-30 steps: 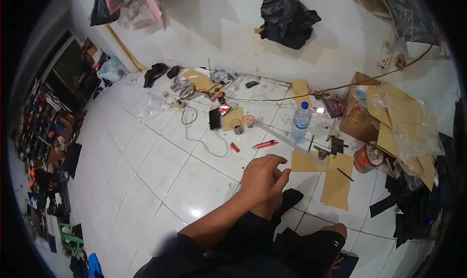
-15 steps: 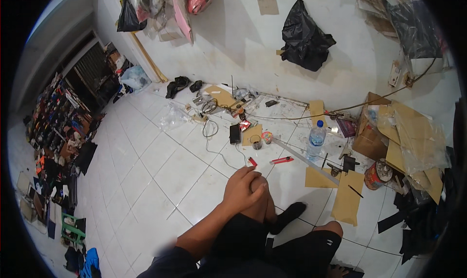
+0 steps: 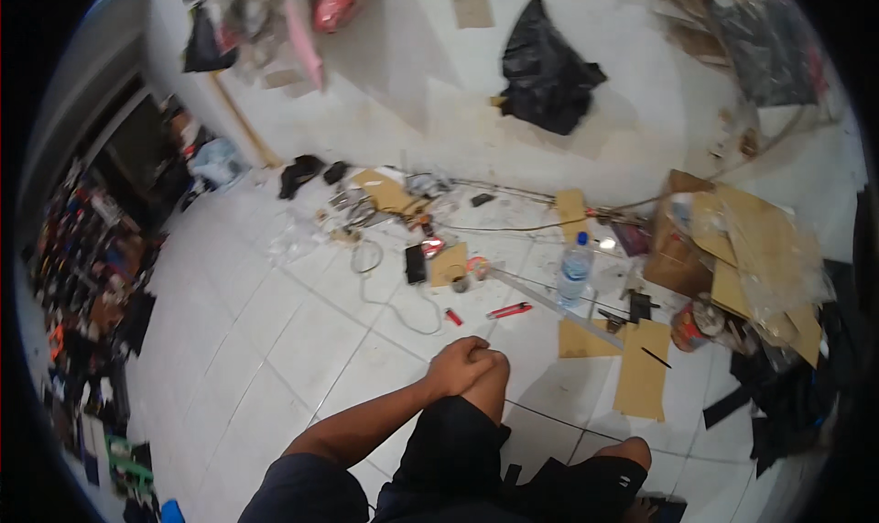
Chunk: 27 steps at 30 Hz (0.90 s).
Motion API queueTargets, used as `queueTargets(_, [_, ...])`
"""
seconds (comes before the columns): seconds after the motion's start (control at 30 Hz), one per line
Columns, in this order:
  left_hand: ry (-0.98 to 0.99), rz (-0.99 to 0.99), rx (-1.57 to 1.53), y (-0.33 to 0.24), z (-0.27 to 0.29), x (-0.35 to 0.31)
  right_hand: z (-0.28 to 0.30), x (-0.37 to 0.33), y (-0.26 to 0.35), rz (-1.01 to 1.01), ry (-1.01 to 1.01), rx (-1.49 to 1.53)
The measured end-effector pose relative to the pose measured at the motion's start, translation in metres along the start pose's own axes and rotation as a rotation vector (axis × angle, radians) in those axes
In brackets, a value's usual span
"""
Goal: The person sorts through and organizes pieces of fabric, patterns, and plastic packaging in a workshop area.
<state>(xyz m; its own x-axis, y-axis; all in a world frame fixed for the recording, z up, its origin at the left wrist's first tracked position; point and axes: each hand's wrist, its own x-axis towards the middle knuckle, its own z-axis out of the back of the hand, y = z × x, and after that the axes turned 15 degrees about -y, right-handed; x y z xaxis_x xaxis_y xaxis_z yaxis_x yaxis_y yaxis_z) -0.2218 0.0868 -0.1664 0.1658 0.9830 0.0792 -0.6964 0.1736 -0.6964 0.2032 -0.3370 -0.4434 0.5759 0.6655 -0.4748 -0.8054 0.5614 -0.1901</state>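
Observation:
My left hand [image 3: 458, 367] rests draped over my bent left knee [image 3: 490, 376], with nothing visible in it. Some fingertips are hidden against the knee. Beyond it on the tiles lie a small red lighter [image 3: 454, 317] and a red utility knife [image 3: 509, 310]. A long metal ruler [image 3: 555, 305] slants from a small cup [image 3: 477, 267] down to cardboard pieces [image 3: 641, 386]. At the lower edge, beyond my right knee [image 3: 627, 450], a dim patch of skin shows by a dark shape. Whether it is my right hand, I cannot make out.
A water bottle [image 3: 574, 271] with a blue cap stands near the ruler. Left of it are a black phone [image 3: 416, 265] on a white cable and a glass [image 3: 459, 279]. At right sit a tin [image 3: 689, 326], a cardboard box [image 3: 678, 266] and black scraps [image 3: 797, 376]. Clutter lines the wall.
The view has shifted, so the floor things sit further left. My left hand stays on the knee. The black-socked foot beside that knee has gone out of sight.

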Motion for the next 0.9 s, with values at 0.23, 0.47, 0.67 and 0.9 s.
queueTargets(0.23, [0.1, 0.001, -0.049, -0.006, -0.04, 0.051, 0.066, -0.039, -0.022, -0.007, -0.585, 0.719])
queueTargets(0.47, [0.329, -0.262, 0.168, -0.032, -0.139, 0.108, 0.087, -0.176, -0.041, -0.563, -0.691, 0.769])
queueTargets(0.67, [0.318, -0.708, 0.073, -0.067, -0.181, 0.09, 0.119, -0.226, 0.082, -0.78, -0.707, 1.14])
queueTargets(0.9, [0.707, -0.721, 0.092, -0.086, -0.223, 0.084, 0.202, -0.237, 0.126, -0.884, -0.918, 0.993])
